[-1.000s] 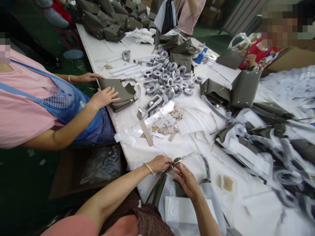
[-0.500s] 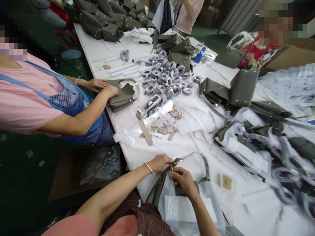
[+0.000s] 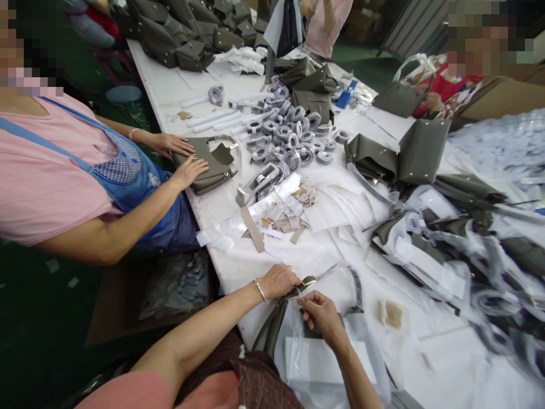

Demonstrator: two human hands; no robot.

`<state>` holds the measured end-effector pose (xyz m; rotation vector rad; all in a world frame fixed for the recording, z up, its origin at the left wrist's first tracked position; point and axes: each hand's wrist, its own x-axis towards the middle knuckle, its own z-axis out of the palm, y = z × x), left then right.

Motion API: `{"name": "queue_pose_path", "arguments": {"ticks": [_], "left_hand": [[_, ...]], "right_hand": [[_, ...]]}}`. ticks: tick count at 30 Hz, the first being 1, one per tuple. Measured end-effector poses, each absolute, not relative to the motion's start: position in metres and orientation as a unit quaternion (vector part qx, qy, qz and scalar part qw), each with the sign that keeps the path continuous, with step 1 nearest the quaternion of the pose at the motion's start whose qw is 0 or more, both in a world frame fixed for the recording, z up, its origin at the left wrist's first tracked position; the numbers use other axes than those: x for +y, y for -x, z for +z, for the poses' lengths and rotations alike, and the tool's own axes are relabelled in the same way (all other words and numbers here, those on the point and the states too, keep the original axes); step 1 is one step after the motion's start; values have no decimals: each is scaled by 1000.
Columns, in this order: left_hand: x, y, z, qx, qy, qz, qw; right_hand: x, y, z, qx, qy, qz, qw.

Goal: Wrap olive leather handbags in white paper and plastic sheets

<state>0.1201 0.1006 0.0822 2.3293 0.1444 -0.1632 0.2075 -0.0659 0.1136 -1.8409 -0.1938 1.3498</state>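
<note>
My left hand (image 3: 279, 280) grips an olive-grey bag strap (image 3: 272, 325) just below its gold metal buckle (image 3: 307, 281), at the near edge of the white table (image 3: 170, 91). My right hand (image 3: 320, 309) pinches something small right beside the buckle, over a clear plastic wrap; what it pinches is too small to tell. The strap hangs down from the table's edge toward my lap. A plastic-wrapped strap loop (image 3: 355, 287) curves away to the right of my hands.
A co-worker in a pink shirt and blue apron presses both hands (image 3: 187, 167) on an olive bag (image 3: 208, 165) at the left. Rolled grey straps (image 3: 289, 136), paper tags (image 3: 285, 218), finished bags (image 3: 400, 153) and plastic-wrapped pieces (image 3: 468, 255) cover the table. Other people sit at the far side.
My right hand slid slightly down and back from the buckle. The co-worker's hands shifted over the olive bag and now lie flat on it.
</note>
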Motion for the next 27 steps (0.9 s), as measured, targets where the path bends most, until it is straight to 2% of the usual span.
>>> {"name": "queue_pose_path", "arguments": {"ticks": [4, 8, 10, 13, 15, 17, 20, 23, 27], "left_hand": [[97, -119, 79, 63, -918, -76, 385], [95, -118, 80, 87, -912, -85, 392], [93, -118, 81, 102, -906, -89, 401], [92, -120, 81, 127, -894, -97, 419], [93, -120, 80, 147, -882, -106, 435], [96, -120, 78, 162, -865, -115, 461], [101, -117, 74, 164, -826, -128, 525], [103, -113, 70, 157, -767, -138, 607], [99, -110, 67, 172, -664, -128, 716]], "right_hand": [[-72, -210, 116, -75, 752, 535, 378], [-75, -213, 120, -96, 844, 425, 312], [-71, -213, 127, -83, 832, 421, 353], [-62, -211, 140, -24, 709, 516, 481], [-57, -208, 145, 1, 635, 589, 500], [-56, -206, 147, -8, 619, 650, 441], [-57, -206, 143, -87, 683, 674, 266], [-57, -209, 141, -191, 784, 582, 100], [-49, -215, 147, -298, 867, 400, -9]]}}
